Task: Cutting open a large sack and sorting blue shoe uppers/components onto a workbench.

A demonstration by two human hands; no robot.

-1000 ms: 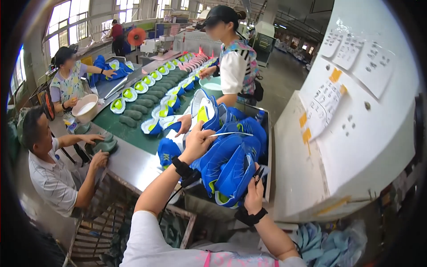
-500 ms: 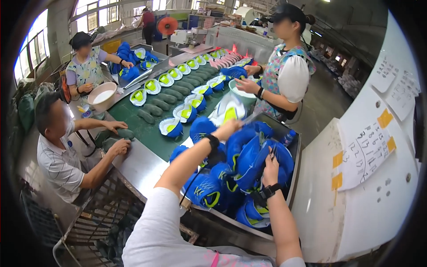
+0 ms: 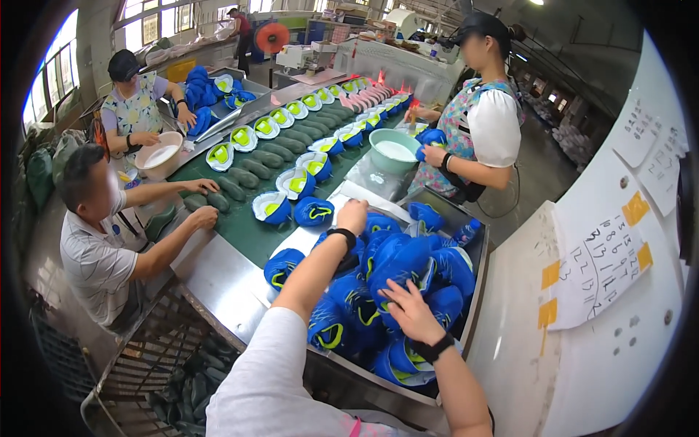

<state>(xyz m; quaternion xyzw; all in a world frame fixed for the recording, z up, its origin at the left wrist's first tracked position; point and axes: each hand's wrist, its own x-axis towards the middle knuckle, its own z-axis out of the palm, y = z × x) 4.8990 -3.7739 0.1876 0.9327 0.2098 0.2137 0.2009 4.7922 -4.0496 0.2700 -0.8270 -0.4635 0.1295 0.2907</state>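
Observation:
Heaped blue shoe uppers (image 3: 393, 255) with yellow-green linings lie in a metal bin (image 3: 475, 285) in front of me. My left hand (image 3: 352, 217) is over the bin's far left edge, beside a white surface (image 3: 371, 200). Its fingers are curled down, and whatever they hold is hidden. Over the near part of the heap, my right hand (image 3: 412, 313) has its fingers spread, close to the uppers. One blue upper (image 3: 313, 211) sits just left of my left hand, at the edge of the green belt (image 3: 251, 231).
Rows of uppers (image 3: 271, 207) and dark green shoe lasts (image 3: 255, 168) line the belt. A co-worker's hands (image 3: 206, 201) touch lasts at left; another co-worker (image 3: 484, 124) holds an upper beside a mint bowl (image 3: 394, 151). A crate of lasts (image 3: 138, 364) stands near left.
The blurred, pale upper near my left hand no longer shows there, and the mint bowl is visible. My right hand has come nearer and spread its fingers; the dark tool at its fingertips is out of sight.

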